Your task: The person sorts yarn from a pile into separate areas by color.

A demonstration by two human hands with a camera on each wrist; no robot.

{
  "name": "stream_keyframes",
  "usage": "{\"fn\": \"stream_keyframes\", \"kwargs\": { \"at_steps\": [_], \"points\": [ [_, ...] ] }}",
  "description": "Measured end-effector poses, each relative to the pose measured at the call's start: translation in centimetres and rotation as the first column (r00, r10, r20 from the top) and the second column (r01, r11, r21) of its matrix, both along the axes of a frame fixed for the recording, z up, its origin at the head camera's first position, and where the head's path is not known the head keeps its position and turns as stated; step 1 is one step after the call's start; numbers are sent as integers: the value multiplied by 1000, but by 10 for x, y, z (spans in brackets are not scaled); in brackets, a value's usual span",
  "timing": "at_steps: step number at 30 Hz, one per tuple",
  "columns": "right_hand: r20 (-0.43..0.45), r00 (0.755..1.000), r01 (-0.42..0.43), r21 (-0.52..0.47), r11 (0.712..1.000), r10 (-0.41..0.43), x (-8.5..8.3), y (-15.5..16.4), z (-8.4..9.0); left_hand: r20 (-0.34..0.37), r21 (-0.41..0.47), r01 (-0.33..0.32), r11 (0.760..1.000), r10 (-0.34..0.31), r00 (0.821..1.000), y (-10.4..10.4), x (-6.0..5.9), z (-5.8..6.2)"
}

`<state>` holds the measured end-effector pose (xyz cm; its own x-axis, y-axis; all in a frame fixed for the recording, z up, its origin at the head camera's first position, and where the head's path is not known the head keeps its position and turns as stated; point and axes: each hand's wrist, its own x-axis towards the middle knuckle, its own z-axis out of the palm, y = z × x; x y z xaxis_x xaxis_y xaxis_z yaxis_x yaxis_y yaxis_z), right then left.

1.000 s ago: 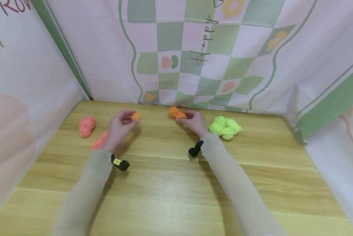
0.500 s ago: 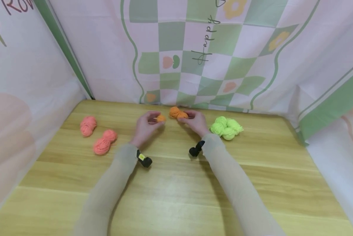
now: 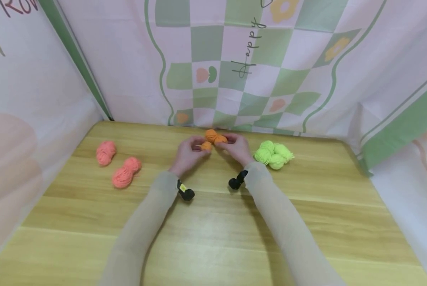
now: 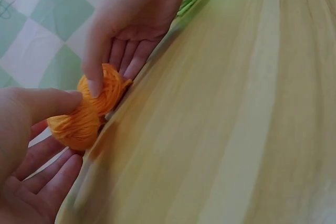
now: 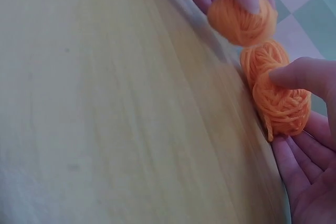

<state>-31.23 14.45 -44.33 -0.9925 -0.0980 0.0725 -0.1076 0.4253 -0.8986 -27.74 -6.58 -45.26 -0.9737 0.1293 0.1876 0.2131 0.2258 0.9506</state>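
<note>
Yarn lies in colour groups along the far edge of the wooden table (image 3: 213, 222): 2 pink skeins (image 3: 105, 152) (image 3: 126, 171) at about 9 o'clock, a cluster of green skeins (image 3: 273, 155) at about 2 o'clock, and orange between them at 12 o'clock, close against the checked backdrop (image 3: 235, 71). The left hand (image 3: 189, 153) pinches a small orange ball (image 3: 206, 145) between thumb and fingertips, fingers curled round it, and holds it just beside, perhaps touching, the orange skein (image 3: 215, 137). The right hand (image 3: 237, 147) steadies that skein, thumb pressed on top and fingers curled under it; the right wrist view shows it as 2 wound lobes (image 5: 278, 87), with the small ball (image 5: 241, 17) at their 12 o'clock. Judging by the layout, pink and green look sorted, and the orange group is nearly gathered; what seems left is setting the small ball down and letting go. Whether it already rests on the wood is hard to tell.
</note>
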Motion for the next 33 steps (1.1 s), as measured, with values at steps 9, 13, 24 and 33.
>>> {"fn": "stream_keyframes", "kwargs": {
  "at_steps": [9,13,24,33],
  "points": [
    [-1,1000,-31,-2,1000,31,3,1,1,21,23,21,1000,-21,1000,9,1,-3],
    [1,999,-42,5,999,42,4,0,2,14,21,-1,1000,1,1000,12,3,-2],
    [21,996,-88,-14,996,88,8,-1,6,10,50,-19,999,19,1000,13,5,0],
    [32,995,-89,-7,996,89,8,0,5,28,38,-50,998,49,998,2,10,13]
  ]
}}
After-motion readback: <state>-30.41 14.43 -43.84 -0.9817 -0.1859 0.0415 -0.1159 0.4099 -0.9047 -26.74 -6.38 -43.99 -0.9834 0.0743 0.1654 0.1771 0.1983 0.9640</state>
